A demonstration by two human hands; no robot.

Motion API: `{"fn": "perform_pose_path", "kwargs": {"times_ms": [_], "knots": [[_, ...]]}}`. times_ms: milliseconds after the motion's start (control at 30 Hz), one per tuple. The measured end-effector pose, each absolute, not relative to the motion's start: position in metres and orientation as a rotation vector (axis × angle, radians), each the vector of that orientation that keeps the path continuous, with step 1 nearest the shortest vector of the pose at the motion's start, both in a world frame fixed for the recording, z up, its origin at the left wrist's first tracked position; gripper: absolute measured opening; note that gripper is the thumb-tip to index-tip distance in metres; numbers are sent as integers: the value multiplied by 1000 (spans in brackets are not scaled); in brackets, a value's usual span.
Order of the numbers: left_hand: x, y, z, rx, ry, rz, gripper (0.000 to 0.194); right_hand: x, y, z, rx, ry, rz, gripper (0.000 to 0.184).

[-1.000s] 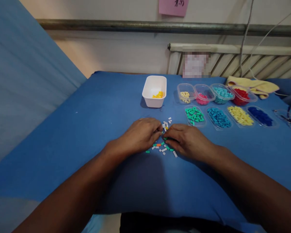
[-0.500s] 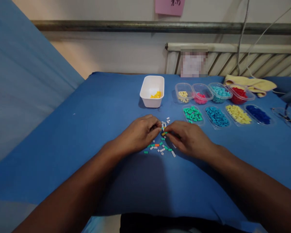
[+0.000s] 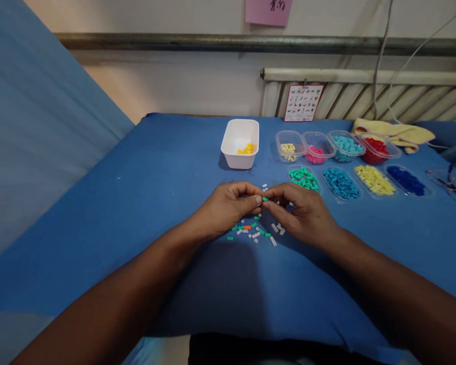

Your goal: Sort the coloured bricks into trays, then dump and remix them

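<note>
Head view: green brick (image 3: 265, 199) between fingers (image 3: 251, 204).

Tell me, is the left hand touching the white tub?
Apart: the head view plainly shows a strip of blue cloth between the left hand and the white tub.

On the blue-covered desk (image 3: 117, 203), small toy bricks (image 3: 248, 227) lie around the fingers (image 3: 252, 203); beyond them stand a white tub (image 3: 241, 161) and, rightward, clear plastic containers (image 3: 291, 138).
</note>
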State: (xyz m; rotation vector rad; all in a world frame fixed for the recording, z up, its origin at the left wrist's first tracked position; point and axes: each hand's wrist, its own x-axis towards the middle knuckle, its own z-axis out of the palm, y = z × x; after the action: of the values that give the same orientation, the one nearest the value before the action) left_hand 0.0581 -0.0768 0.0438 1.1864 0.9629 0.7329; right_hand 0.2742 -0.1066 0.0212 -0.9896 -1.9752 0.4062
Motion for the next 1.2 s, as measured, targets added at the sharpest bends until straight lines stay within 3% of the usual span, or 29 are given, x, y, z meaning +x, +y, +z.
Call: {"fn": "perform_pose_path", "kwargs": {"times_ms": [100, 633, 933, 1067, 1200], "knots": [[61, -78, 43, 1111, 959, 734, 25, 275, -106, 21, -965, -2046, 340, 11], [60, -85, 42, 1015, 814, 728, 67, 280, -104, 23, -743, -2286, -112, 19], [61, -86, 39, 1079, 815, 665, 77, 276, -110, 34, -699, -2389, 105, 26], [60, -84, 35, 1142, 831, 653, 69, 283, -104, 31, -680, -2337, 88, 24], [59, -78, 34, 1300, 963, 752, 55, 325, -82, 29, -1025, -2361, 45, 23]]}}
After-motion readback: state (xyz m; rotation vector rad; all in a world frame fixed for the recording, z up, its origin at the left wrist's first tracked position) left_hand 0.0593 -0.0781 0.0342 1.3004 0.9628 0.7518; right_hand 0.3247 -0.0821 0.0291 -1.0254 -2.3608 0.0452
